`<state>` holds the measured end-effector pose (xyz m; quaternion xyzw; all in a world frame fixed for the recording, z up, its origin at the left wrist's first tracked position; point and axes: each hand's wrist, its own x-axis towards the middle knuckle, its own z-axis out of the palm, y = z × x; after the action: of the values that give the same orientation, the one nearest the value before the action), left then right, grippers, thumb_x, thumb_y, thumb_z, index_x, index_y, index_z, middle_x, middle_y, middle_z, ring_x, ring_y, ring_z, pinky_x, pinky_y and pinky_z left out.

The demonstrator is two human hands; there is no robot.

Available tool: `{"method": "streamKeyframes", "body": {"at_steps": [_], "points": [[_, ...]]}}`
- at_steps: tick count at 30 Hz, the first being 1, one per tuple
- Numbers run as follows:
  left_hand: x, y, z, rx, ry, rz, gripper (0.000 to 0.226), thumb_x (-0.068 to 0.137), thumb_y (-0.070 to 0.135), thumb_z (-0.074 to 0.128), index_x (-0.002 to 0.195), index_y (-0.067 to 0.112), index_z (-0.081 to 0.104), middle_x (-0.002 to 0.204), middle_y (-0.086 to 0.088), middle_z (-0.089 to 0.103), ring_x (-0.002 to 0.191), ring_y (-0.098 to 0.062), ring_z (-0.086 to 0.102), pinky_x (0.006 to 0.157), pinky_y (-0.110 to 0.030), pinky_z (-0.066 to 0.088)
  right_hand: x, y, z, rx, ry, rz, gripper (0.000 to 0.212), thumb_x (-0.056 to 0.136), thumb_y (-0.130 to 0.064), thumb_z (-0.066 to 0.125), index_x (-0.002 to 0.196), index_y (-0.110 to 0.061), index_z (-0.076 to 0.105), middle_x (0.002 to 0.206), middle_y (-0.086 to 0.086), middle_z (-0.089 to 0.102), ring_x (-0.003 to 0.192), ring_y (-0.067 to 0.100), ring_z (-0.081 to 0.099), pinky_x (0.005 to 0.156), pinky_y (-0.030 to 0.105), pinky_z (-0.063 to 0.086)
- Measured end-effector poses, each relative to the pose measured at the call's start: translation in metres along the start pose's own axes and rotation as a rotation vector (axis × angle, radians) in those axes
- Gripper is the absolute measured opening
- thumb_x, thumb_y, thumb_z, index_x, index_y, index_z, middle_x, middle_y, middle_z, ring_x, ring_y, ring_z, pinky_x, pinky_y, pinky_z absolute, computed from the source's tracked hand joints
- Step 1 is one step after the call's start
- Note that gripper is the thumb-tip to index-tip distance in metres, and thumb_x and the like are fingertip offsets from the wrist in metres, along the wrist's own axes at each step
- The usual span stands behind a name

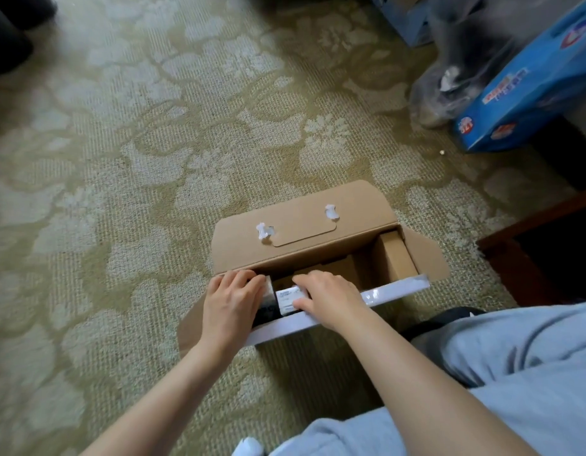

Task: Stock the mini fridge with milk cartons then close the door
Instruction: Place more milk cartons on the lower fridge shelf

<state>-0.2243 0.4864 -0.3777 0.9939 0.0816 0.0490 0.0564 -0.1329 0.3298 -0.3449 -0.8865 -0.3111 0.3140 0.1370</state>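
An open cardboard box (pixel 305 232) lies on the carpet with its lid flap folded back. Two milk cartons stand in its left end. My left hand (pixel 232 304) grips the dark carton (pixel 268 309) at the far left, fingers curled over its top. My right hand (pixel 328 297) grips the white-labelled carton (pixel 286 301) beside it, thumb on the near face and fingers over the top. The rest of the box's inside shows bare cardboard. No fridge is in view.
A blue printed box (pixel 528 90) and a clear plastic bag (pixel 449 67) sit at the far right. Dark wooden furniture (pixel 532 255) stands right of the box. My grey-clad knees (pixel 515 373) fill the lower right. Patterned carpet (pixel 137 159) spreads left and ahead.
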Motion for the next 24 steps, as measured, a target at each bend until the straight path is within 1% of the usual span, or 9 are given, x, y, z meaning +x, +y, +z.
{"method": "streamKeyframes", "body": {"at_steps": [2, 4, 6, 9, 13, 16, 18, 21, 24], "points": [[-0.001, -0.002, 0.001, 0.008, 0.000, 0.024, 0.033, 0.089, 0.033, 0.042, 0.093, 0.019, 0.071, 0.090, 0.003, 0.070, 0.083, -0.022, 0.065, 0.075, -0.031, 0.035, 0.003, -0.001, 0.000, -0.001, 0.041, -0.012, 0.037, 0.096, -0.030, 0.049, 0.131, -0.021, 0.045, 0.120, 0.004, 0.056, 0.106, 0.023, 0.058, 0.084, 0.037, 0.051], [-0.001, -0.003, 0.001, 0.032, -0.010, 0.058, 0.033, 0.089, 0.037, 0.043, 0.094, 0.019, 0.071, 0.089, 0.005, 0.071, 0.084, -0.021, 0.065, 0.077, -0.031, 0.036, 0.007, -0.002, 0.002, -0.005, 0.087, -0.047, 0.030, 0.098, -0.023, 0.045, 0.127, -0.018, 0.048, 0.116, 0.006, 0.056, 0.102, 0.027, 0.059, 0.081, 0.039, 0.052], [-0.002, -0.005, 0.001, 0.058, -0.038, 0.093, 0.036, 0.087, 0.042, 0.044, 0.097, 0.018, 0.069, 0.091, 0.006, 0.071, 0.086, -0.020, 0.065, 0.079, -0.031, 0.036, 0.010, -0.004, 0.005, 0.008, 0.075, -0.078, 0.026, 0.099, -0.021, 0.042, 0.123, -0.015, 0.050, 0.114, 0.007, 0.055, 0.100, 0.029, 0.059, 0.080, 0.041, 0.052], [-0.001, -0.007, 0.000, 0.070, -0.088, 0.103, 0.039, 0.084, 0.044, 0.044, 0.100, 0.017, 0.068, 0.093, 0.005, 0.071, 0.088, -0.021, 0.065, 0.081, -0.031, 0.035, 0.012, -0.004, 0.005, 0.025, 0.009, -0.090, 0.031, 0.098, -0.026, 0.044, 0.127, -0.013, 0.048, 0.120, 0.006, 0.053, 0.105, 0.027, 0.056, 0.084, 0.040, 0.050], [0.002, -0.004, -0.001, 0.058, -0.141, 0.067, 0.036, 0.079, 0.043, 0.045, 0.093, 0.019, 0.067, 0.085, 0.005, 0.069, 0.081, -0.020, 0.066, 0.078, -0.030, 0.033, 0.013, -0.004, 0.003, -0.002, -0.060, -0.096, 0.040, 0.091, -0.035, 0.056, 0.123, -0.011, 0.053, 0.124, 0.004, 0.050, 0.107, 0.026, 0.056, 0.086, 0.041, 0.049], [0.003, -0.001, 0.001, 0.056, -0.132, 0.063, 0.027, 0.073, 0.038, 0.070, 0.091, 0.019, 0.067, 0.082, 0.005, 0.068, 0.078, -0.020, 0.065, 0.074, -0.029, 0.032, 0.012, -0.005, 0.003, -0.052, -0.032, -0.105, 0.045, 0.089, -0.035, 0.060, 0.127, -0.013, 0.049, 0.127, 0.006, 0.050, 0.108, 0.029, 0.057, 0.085, 0.042, 0.050], [0.005, 0.000, 0.001, 0.043, -0.148, 0.060, 0.035, 0.064, 0.033, 0.080, 0.092, 0.018, 0.067, 0.083, 0.004, 0.068, 0.077, -0.021, 0.065, 0.073, -0.029, 0.033, 0.012, -0.004, 0.002, -0.048, 0.028, -0.097, 0.042, 0.091, -0.033, 0.058, 0.127, -0.015, 0.048, 0.123, 0.006, 0.053, 0.105, 0.029, 0.058, 0.080, 0.038, 0.049], [0.011, 0.004, -0.001, 0.007, -0.177, 0.080, 0.039, 0.059, 0.027, 0.084, 0.093, 0.018, 0.067, 0.083, 0.003, 0.068, 0.078, -0.022, 0.066, 0.074, -0.031, 0.046, 0.011, -0.003, 0.001, -0.014, 0.108, -0.072, 0.026, 0.095, -0.028, 0.051, 0.118, -0.014, 0.053, 0.111, 0.006, 0.055, 0.098, 0.025, 0.059, 0.071, 0.030, 0.044], [0.014, 0.007, -0.004, -0.030, -0.207, 0.088, 0.041, 0.059, 0.023, 0.085, 0.095, 0.016, 0.068, 0.085, 0.002, 0.068, 0.079, -0.023, 0.066, 0.069, -0.035, 0.053, 0.010, 0.000, -0.001, 0.034, 0.104, -0.068, 0.019, 0.097, -0.023, 0.047, 0.110, -0.012, 0.055, 0.104, 0.007, 0.055, 0.093, 0.023, 0.058, 0.073, 0.032, 0.049]]}}
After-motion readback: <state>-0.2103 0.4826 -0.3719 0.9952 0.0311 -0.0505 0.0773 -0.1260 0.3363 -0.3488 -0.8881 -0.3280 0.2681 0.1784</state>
